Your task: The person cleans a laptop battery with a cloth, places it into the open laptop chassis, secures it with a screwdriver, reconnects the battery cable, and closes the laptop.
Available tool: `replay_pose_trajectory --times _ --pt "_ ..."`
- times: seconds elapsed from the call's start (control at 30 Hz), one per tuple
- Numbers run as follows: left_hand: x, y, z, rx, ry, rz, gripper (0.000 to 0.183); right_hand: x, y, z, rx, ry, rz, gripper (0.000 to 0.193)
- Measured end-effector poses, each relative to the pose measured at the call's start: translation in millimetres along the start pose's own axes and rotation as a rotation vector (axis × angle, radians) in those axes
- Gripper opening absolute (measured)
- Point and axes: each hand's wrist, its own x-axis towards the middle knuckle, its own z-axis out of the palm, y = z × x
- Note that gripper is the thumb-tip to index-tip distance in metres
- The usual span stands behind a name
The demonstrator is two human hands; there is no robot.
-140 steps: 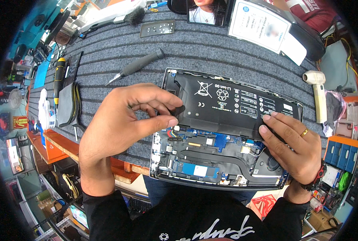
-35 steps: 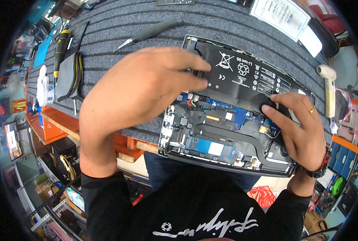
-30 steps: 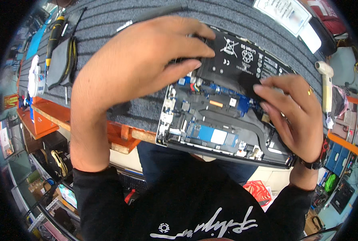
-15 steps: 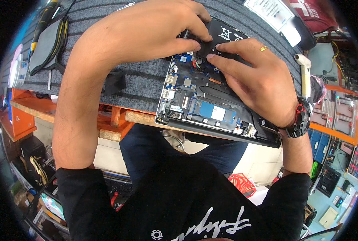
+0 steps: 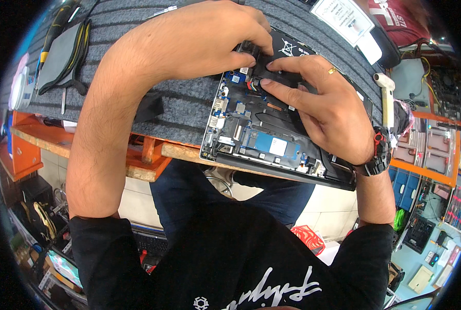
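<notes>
An opened laptop (image 5: 261, 118) lies with its insides bared, showing a blue circuit board, a blue drive stick (image 5: 268, 143) and dark heat pipes. Across its far side is a black laptop battery (image 5: 288, 47) with white printed marks. My left hand (image 5: 240, 36) arches over the battery's left end, thumb and curled fingers gripping it; some fingertips are hidden. Coming from the right, my right hand (image 5: 326, 101) has its index finger and thumb apart on the battery's near edge. By that thumb runs a short bundle of coloured wires (image 5: 252, 85).
The laptop rests on a grey ribbed mat (image 5: 184, 111), its near edge reaching past the wooden bench edge (image 5: 189, 154). A grey pouch (image 5: 60, 62) and a yellow-black screwdriver (image 5: 55, 31) lie at left. A printed sheet (image 5: 344, 20) and a cream handled tool (image 5: 386, 95) are at right.
My right hand has shifted slightly left, its index finger and thumb now nearer the coloured wires. My left hand keeps almost the same place at the battery's end.
</notes>
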Motion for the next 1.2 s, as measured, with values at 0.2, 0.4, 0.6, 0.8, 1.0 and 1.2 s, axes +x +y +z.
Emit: replay_pose_trajectory --times 0.2,0.4,0.6,0.8,1.0,1.2 --pt "1 -1 1 0.010 0.004 0.003 0.032 0 4 0 0.074 -0.021 0.009 0.057" --pt "2 1 0 -0.010 -0.009 -0.020 0.032 -1 13 -3 0.113 -0.047 -0.013 0.054" --pt "-2 5 0 -0.140 -0.056 -0.051 0.050 -4 28 -9 0.267 0.073 0.134 0.031" --pt "0 12 -3 -0.118 -0.127 -0.053 0.045 -16 33 -10 0.026 0.033 0.104 0.035" --pt "0 17 -9 -0.163 -0.189 -0.075 0.031 -14 29 -11 -0.054 0.000 0.057 0.037" --pt "2 20 -10 -0.161 -0.143 -0.049 0.025 -12 24 -18 -0.153 -0.050 0.002 0.038"
